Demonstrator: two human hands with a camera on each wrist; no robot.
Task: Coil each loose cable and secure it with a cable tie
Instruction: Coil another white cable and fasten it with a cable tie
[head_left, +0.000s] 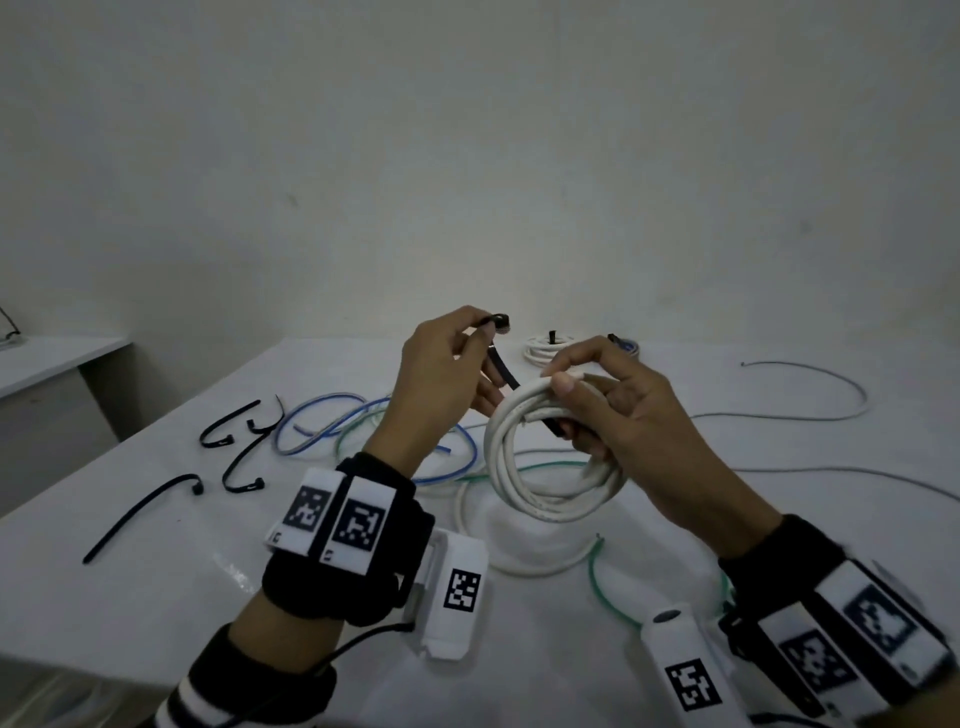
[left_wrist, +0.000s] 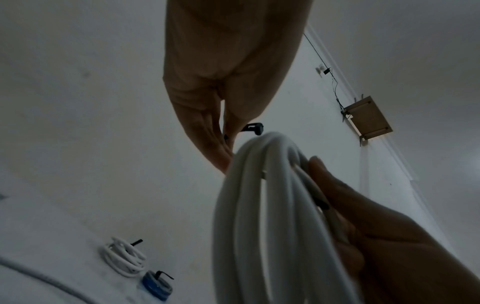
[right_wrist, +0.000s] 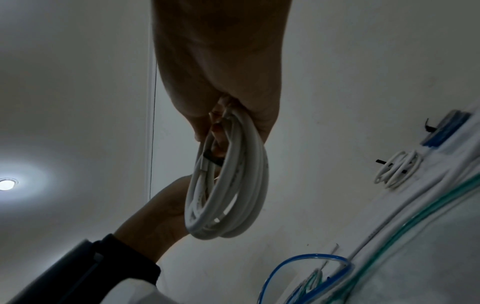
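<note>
The right hand (head_left: 618, 415) holds the coil (head_left: 545, 457) of white cable above the counter (head_left: 156, 597), thumb pressed on top of the loops and fingers (head_left: 587, 441) curled under them through the ring. The left hand (head_left: 441, 374) pinches the black tie (head_left: 501, 358) near its head, between thumb and fingers; the strap runs down behind the coil, and its tail seems to emerge under the right thumb, though that spot is shadowed. Two tied coils (head_left: 545, 345) lie at the counter's far side; loose cables (head_left: 363, 431) and spare ties (head_left: 228, 431) lie left of the hands.
</note>
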